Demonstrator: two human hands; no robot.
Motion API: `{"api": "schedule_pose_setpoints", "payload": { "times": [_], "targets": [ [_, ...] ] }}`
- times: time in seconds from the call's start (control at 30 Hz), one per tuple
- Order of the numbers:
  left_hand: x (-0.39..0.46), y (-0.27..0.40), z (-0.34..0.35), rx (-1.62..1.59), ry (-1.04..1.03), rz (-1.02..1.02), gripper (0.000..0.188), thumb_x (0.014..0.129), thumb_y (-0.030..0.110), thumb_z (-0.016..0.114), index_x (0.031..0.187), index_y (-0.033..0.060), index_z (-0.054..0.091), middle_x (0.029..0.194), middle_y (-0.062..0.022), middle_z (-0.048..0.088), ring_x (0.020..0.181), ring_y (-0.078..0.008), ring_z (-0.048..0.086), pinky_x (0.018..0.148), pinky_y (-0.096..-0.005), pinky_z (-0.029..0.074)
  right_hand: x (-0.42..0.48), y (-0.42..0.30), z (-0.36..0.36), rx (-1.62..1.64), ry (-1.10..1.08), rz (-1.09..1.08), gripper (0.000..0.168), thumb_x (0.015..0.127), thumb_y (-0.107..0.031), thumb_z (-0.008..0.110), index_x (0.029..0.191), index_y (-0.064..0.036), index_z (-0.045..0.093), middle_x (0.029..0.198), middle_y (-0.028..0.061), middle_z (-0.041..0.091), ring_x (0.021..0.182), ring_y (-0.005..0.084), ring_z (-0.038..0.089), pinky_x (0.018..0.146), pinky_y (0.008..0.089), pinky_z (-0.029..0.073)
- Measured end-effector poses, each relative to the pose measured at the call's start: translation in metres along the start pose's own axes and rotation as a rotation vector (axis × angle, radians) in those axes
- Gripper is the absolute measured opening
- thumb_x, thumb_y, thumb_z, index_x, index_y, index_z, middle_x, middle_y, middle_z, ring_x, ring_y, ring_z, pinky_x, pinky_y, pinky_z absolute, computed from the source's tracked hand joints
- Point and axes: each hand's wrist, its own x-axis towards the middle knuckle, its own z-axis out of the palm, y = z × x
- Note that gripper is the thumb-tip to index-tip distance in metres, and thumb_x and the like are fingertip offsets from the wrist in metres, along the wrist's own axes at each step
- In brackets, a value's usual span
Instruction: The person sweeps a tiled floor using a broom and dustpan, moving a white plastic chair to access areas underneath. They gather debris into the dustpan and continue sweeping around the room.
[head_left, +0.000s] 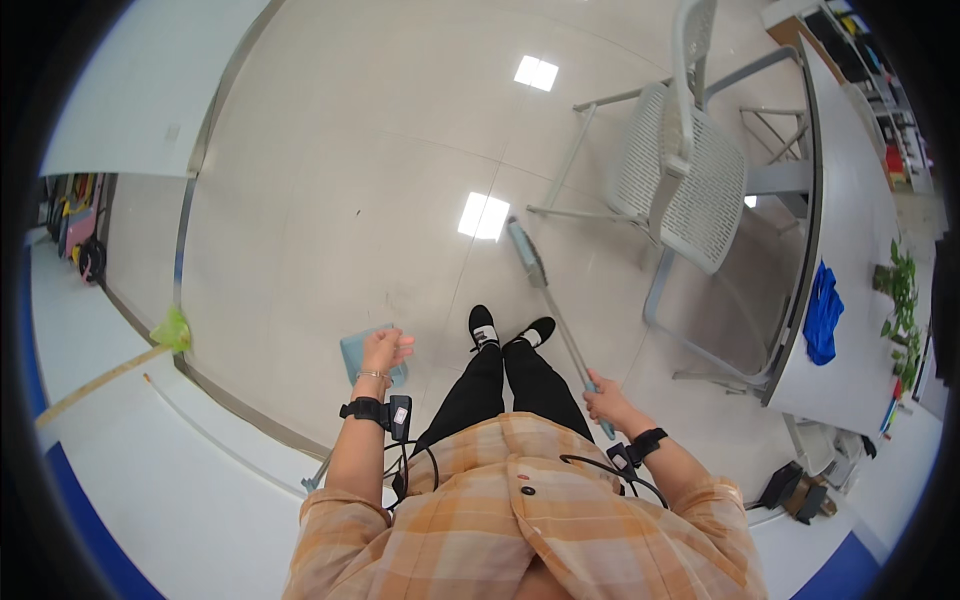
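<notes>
My right hand (609, 405) is closed around the blue grip of a long-handled broom (568, 330). The broom's grey handle runs forward and left from that hand. Its blue-grey head with dark bristles (528, 255) is over the floor ahead of my shoes, near the chair's legs. My left hand (386, 349) holds nothing visible, its fingers loosely bent and slightly apart. Below it, a light blue dustpan (354, 351) is partly covered by the hand and forearm. A grey rod with a blue end (315, 477) shows behind that forearm; whether it joins the dustpan is hidden.
A grey perforated chair (705, 187) stands at the right, beside a white table (847, 202) bearing a blue cloth or bag (823, 315) and a green plant (902, 292). White partitions (150, 82) edge the left. A yellow-green bag (172, 330) hangs by a pole. Tiled floor (322, 187) spreads ahead.
</notes>
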Motion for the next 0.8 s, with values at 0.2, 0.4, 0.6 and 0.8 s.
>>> {"api": "schedule_pose_setpoints", "payload": {
  "times": [0.2, 0.4, 0.6, 0.8],
  "targets": [
    [-0.013, -0.019, -0.011, 0.017, -0.074, -0.043, 0.023, 0.085, 0.020, 0.045, 0.097, 0.0022, 0.051, 0.086, -0.0101, 0.065, 0.066, -0.0138, 0.062, 0.052, -0.0193, 0.046, 0.065, -0.056, 0.062, 0.100, -0.289, -0.029, 0.063, 0.082, -0.005, 0.046, 0.137, -0.008, 0.017, 0.058, 0.0030, 0.044, 0.043, 0.0118, 0.042, 0.038, 0.0260, 0.037],
    [-0.006, -0.036, -0.017, 0.051, -0.054, 0.109, 0.021, 0.084, 0.020, 0.048, 0.092, 0.0020, 0.054, 0.079, -0.0084, 0.065, 0.062, -0.0128, 0.061, 0.049, -0.0196, 0.043, 0.047, -0.100, 0.052, 0.038, -0.254, -0.087, 0.063, 0.082, -0.006, 0.047, 0.138, -0.011, 0.018, 0.058, 0.0011, 0.043, 0.043, 0.0092, 0.039, 0.039, 0.0241, 0.036],
    [-0.003, -0.028, 0.005, 0.117, -0.057, 0.371, 0.021, 0.083, 0.017, 0.048, 0.085, -0.0028, 0.056, 0.070, -0.0106, 0.064, 0.058, -0.0134, 0.061, 0.053, -0.0235, 0.047, 0.002, -0.077, 0.001, -0.093, -0.058, -0.108, 0.063, 0.080, -0.004, 0.046, 0.137, -0.009, 0.020, 0.057, 0.0019, 0.043, 0.042, 0.0109, 0.040, 0.038, 0.0264, 0.036],
    [0.004, -0.031, 0.018, 0.169, -0.138, 0.413, 0.021, 0.085, 0.015, 0.048, 0.091, -0.0045, 0.053, 0.074, -0.0117, 0.064, 0.061, -0.0146, 0.061, 0.055, -0.0241, 0.048, 0.070, -0.062, 0.017, 0.007, -0.024, -0.141, 0.065, 0.080, -0.003, 0.044, 0.138, -0.006, 0.013, 0.056, 0.0029, 0.043, 0.040, 0.0127, 0.042, 0.037, 0.0274, 0.036]
  ]
}}
